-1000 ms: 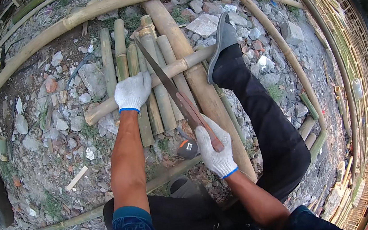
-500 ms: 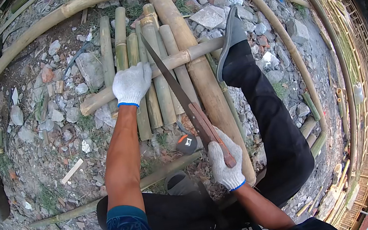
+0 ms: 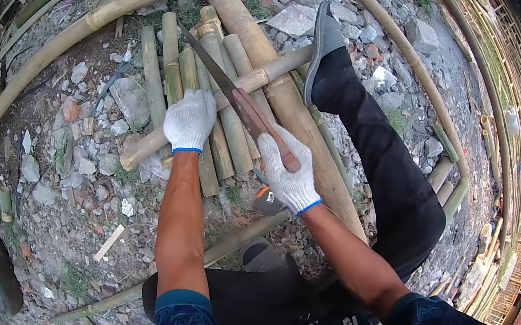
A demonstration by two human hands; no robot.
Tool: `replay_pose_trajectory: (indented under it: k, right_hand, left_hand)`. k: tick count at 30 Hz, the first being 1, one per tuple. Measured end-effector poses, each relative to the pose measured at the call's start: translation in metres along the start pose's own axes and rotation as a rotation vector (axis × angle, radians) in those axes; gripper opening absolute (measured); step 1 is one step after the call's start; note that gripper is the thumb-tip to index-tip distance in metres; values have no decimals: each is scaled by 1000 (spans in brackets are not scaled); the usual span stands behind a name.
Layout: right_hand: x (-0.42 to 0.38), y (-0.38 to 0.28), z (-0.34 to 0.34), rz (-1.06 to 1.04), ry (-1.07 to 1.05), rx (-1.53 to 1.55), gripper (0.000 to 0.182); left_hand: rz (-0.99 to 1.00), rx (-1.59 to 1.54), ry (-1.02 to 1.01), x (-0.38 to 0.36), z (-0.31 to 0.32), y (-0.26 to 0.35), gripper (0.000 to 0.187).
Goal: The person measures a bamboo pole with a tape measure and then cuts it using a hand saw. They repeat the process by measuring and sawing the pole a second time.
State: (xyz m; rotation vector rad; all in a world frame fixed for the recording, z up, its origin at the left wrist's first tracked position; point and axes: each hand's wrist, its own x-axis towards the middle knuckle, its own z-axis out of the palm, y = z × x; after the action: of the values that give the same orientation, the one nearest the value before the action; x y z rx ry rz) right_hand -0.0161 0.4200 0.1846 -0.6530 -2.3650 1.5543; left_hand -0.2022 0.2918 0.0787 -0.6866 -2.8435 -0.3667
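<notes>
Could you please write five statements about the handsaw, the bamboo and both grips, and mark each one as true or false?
1. The right grip holds the handsaw by its handle. True.
2. The left grip is raised clear of the bamboo pole. False: it is closed over the pole.
3. The bamboo pole lies crosswise over shorter bamboo pieces. True.
4. The blade points back towards the person's body. False: its tip points away from the body.
5. Both grips are without gloves. False: both wear white gloves with blue edges.
</notes>
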Motion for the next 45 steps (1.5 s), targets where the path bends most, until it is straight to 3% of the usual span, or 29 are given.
replay_pose_trajectory:
  k: [2,4,5,6,7,10,12,13,16,18,22,24,26,29,32,33,36,38,41,43,45]
  right_hand:
    - [32,-3,16,-97,-23,-48,32]
    - [-3,-4,-6,-49,-7,-30,35]
    - [-36,0,-25,-36,-8,-48,41]
    - [-71,5,-49,-19,-70,-99,59]
    - [-91,1,-58,21,-92,15,62]
    - [-58,-3,-40,46,-35,-15,50]
    - [13,10,8,-173,56,4,37]
    - [33,-5,15,-35,-6,-19,37]
    - [-13,-3,-14,18,-39,-141,40]
    - [-73,7,-55,-202,-7,-171,43]
    - [-52,-3,-40,14,-19,-51,44]
    - [2,4,-3,-133,23,-76,34]
    - [5,-13,-9,44,-95,-105,40]
    - [-79,-2,-46,27,5,82,46]
    - [-84,-5,-50,18,-28,25,49]
    - [-73,-11,-49,40,-39,-47,49]
    - [27,-14,12,-78,-3,-20,28]
    - [21,-13,4,-129,-13,-164,34]
    - [-72,-12,-50,-96,-54,-7,45]
    - [-79,-16,-55,-74,-70,124,48]
    - [-60,-9,-45,-14,-54,-66,46]
  left_hand:
    - [19,3,-11,2,-5,-4,26]
    - [65,1,-51,8,-8,-7,26]
    - [33,-16,-30,9,1,-10,26]
    - [23,-26,-6,7,4,-10,27]
    - [15,-32,16,8,3,-10,27]
    - [20,-28,12,-3,0,-1,32]
    - [25,-22,15,5,-5,2,34]
    - [30,-20,-3,3,-4,-1,34]
    - [57,-17,-16,9,-9,-7,35]
    - [33,-23,-3,10,2,-11,36]
    - [18,16,87,5,2,-5,35]
    - [80,31,35,13,3,-9,31]
    - [87,15,0,12,1,-14,27]
    - [53,11,54,14,-2,-10,31]
    - [50,48,126,1,6,-11,28]
    - [76,58,131,0,6,-10,28]
    - [103,82,133,6,1,-6,25]
    - [108,93,97,13,3,-13,24]
    - [78,53,143,14,9,-14,28]
    - [37,103,83,11,8,-12,26]
    - [58,102,93,7,12,-11,26]
